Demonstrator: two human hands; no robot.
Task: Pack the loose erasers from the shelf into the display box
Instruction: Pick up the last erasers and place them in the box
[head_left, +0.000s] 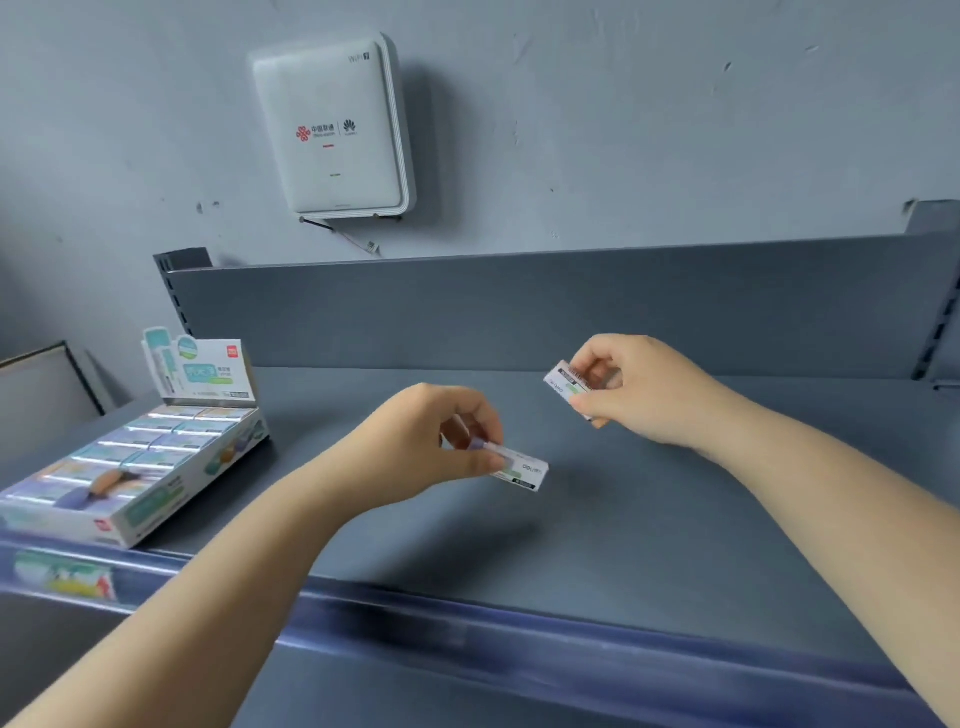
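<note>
My left hand (436, 439) pinches a small white wrapped eraser (522, 472) by one end, just above the grey shelf (597, 519) near its middle. My right hand (639, 387) holds a second wrapped eraser (566, 382), barcode side up, higher and to the right. The display box (150, 506) sits at the shelf's left front, its printed header card upright at the back. Rows of wrapped erasers fill it, and an orange and purple item lies on top of the near rows.
A white wifi router (332, 130) hangs on the wall above. The shelf has a grey back panel (519, 306) and a blue price rail (519, 639) along its front edge, with a label at the left. A dark-framed panel (41, 395) stands far left.
</note>
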